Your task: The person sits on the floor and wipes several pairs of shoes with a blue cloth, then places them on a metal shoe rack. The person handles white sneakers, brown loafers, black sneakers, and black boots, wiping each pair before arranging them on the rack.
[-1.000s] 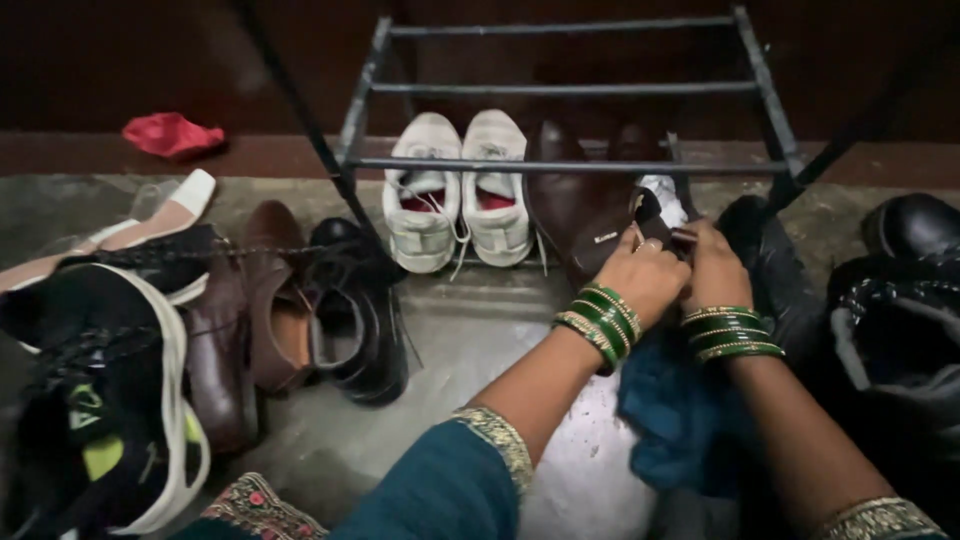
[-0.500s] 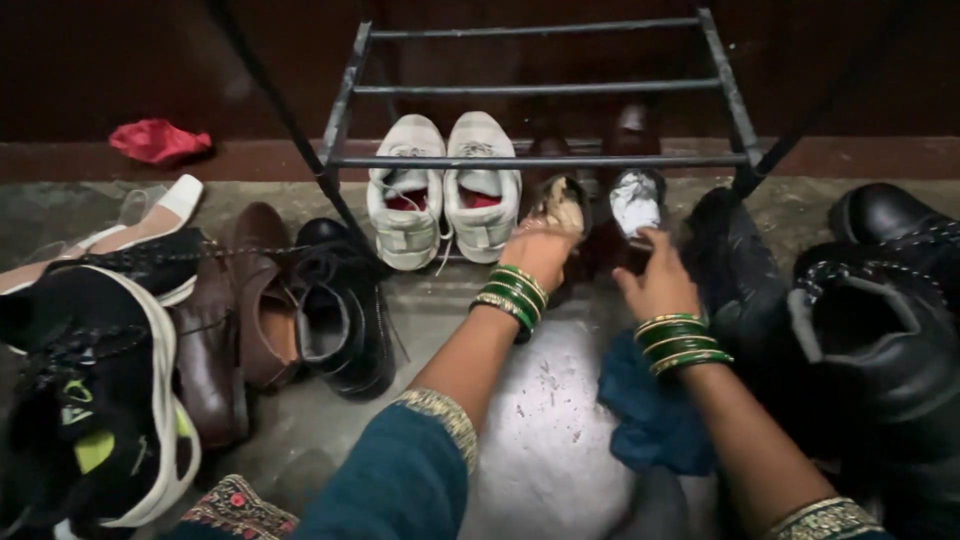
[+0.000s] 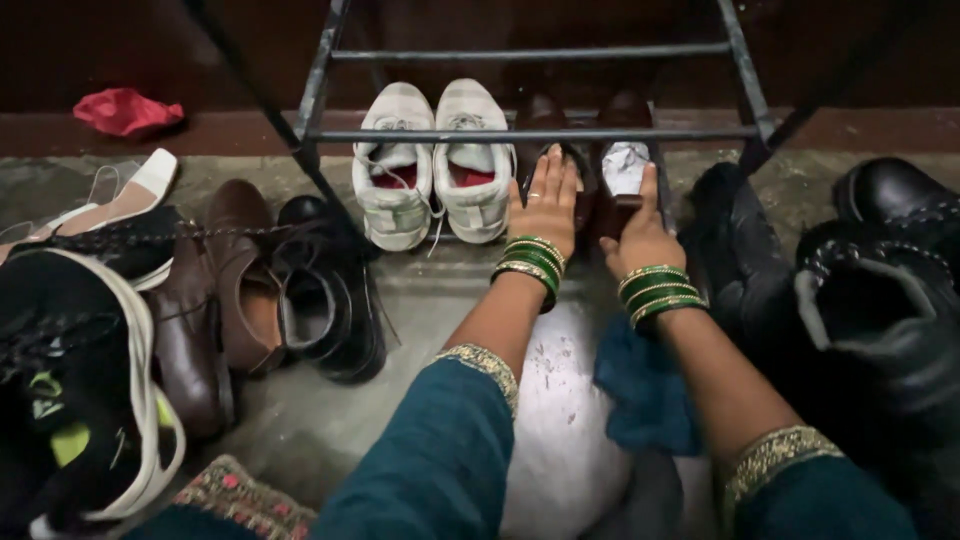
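A pair of dark brown dress shoes [image 3: 622, 150] stands on the bottom rung of a grey metal shoe rack [image 3: 530, 134], toes pointing away from me, with white stuffing in the right one. My left hand [image 3: 547, 205] lies flat against the heel of the left shoe, fingers straight. My right hand [image 3: 636, 232] presses on the heel of the right shoe, thumb up. Both wrists carry green and gold bangles. A pair of white sneakers [image 3: 432, 165] sits on the rack just left of the brown pair.
A teal cloth [image 3: 645, 385] lies on the floor under my right forearm. Black boots [image 3: 880, 290] crowd the right side. Left are a black lace-up shoe [image 3: 325, 290], brown shoes [image 3: 215, 300], a black-and-white sneaker [image 3: 85, 390], a white heeled sandal [image 3: 120, 200] and a red cloth [image 3: 125, 110].
A second ago both hands held a brown shoe in front of the rack. The pair now stands on the rack, and both hands rest open-palmed on the heels.
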